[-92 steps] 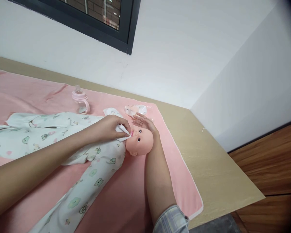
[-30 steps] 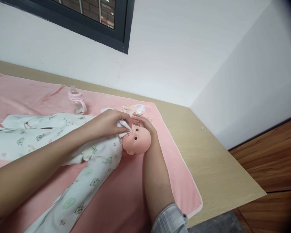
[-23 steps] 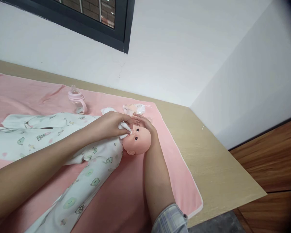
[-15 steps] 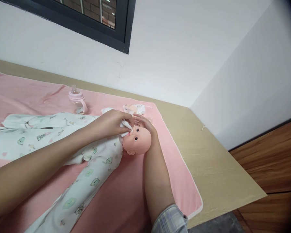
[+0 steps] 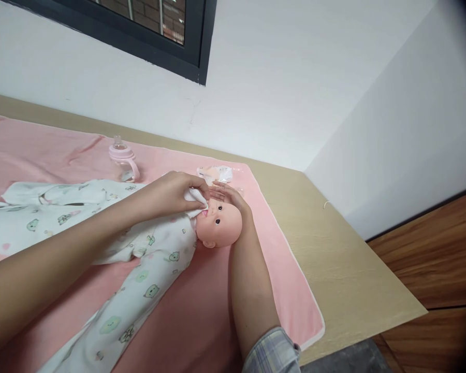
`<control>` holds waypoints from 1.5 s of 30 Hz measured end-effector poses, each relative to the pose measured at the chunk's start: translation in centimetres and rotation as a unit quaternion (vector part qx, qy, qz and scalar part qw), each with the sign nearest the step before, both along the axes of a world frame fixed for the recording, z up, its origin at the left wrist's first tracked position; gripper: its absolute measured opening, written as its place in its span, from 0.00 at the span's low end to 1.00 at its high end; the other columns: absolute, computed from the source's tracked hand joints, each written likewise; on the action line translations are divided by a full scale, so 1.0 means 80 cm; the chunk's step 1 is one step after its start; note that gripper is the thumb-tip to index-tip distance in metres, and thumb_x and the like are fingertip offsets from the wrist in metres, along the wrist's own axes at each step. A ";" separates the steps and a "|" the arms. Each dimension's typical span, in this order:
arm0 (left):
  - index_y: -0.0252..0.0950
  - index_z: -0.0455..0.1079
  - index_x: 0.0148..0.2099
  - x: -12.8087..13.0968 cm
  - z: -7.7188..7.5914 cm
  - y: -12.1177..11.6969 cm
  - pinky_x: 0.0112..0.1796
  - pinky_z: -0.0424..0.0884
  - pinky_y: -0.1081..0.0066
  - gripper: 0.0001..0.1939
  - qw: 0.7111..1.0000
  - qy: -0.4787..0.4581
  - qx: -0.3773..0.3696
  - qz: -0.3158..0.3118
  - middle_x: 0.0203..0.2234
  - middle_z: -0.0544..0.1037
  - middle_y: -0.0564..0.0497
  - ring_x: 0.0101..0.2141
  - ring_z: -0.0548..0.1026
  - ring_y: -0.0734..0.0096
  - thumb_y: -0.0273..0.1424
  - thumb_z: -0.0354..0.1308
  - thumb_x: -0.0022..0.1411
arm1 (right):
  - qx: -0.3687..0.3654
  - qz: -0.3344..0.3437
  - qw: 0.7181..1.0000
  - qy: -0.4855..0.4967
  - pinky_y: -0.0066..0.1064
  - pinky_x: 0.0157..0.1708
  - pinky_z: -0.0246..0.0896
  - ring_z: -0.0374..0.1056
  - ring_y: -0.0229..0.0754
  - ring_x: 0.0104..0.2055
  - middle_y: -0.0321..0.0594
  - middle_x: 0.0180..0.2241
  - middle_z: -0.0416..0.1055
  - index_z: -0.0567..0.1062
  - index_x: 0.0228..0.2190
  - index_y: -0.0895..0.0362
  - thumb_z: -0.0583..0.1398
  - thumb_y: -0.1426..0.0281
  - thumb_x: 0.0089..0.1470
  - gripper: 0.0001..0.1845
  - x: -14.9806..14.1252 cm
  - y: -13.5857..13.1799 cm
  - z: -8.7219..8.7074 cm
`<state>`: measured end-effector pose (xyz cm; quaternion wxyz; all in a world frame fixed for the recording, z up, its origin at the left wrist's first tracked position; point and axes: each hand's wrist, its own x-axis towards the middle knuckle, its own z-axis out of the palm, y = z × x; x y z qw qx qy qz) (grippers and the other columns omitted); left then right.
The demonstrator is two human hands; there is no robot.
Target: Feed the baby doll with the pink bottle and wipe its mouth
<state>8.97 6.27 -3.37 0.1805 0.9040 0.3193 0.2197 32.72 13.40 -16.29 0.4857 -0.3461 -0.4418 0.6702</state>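
Observation:
A baby doll (image 5: 223, 233) in a white printed outfit (image 5: 155, 238) lies on its back, its head towards the right. My left hand (image 5: 173, 192) pinches a white cloth (image 5: 194, 197) between thumb and fingers at the doll's mouth; the pink lips show beside the cloth. My right hand (image 5: 230, 195) lies along the far side of the doll's head with its fingers stretched out, the forearm passing behind the crown. Part of the cloth is hidden by my left fingers.
A pink baby bottle (image 5: 122, 159) with a handle stands beyond the doll's body. A clear plastic packet (image 5: 217, 173) lies near the far corner of the pink blanket (image 5: 295, 290). The wooden tabletop (image 5: 314, 233) meets a white wall with a dark window frame (image 5: 202, 52).
My left hand has shifted slightly left with the cloth, off the doll's nose area, and more of the lips shows. My right hand has stayed in place.

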 end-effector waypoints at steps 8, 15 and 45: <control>0.41 0.76 0.39 -0.011 -0.015 0.000 0.36 0.67 0.71 0.11 0.999 0.033 -0.023 -0.027 0.37 0.82 0.54 0.38 0.79 0.62 0.37 0.57 0.57 | -0.013 -0.031 0.999 -0.014 0.44 0.62 0.62 0.72 0.43 0.53 0.39 0.48 0.77 0.73 0.46 0.52 0.66 0.66 0.51 0.20 -0.005 -0.005 0.006; 0.41 0.75 0.38 -0.006 -0.019 0.000 0.35 0.66 0.71 0.10 0.999 0.041 -0.014 -0.003 0.35 0.81 0.54 0.36 0.78 0.61 0.37 0.56 0.55 | -0.006 -0.011 1.000 -0.005 0.44 0.61 0.63 0.73 0.43 0.53 0.39 0.48 0.77 0.72 0.47 0.52 0.65 0.68 0.51 0.20 0.000 0.006 -0.003; 0.40 0.70 0.37 0.004 -0.021 0.021 0.33 0.62 0.69 0.12 0.996 0.051 0.048 0.048 0.33 0.80 0.54 0.35 0.77 0.60 0.39 0.53 0.52 | 0.019 -0.019 1.000 -0.013 0.45 0.66 0.58 0.70 0.47 0.58 0.41 0.51 0.76 0.72 0.47 0.53 0.66 0.65 0.48 0.24 -0.006 -0.014 0.008</control>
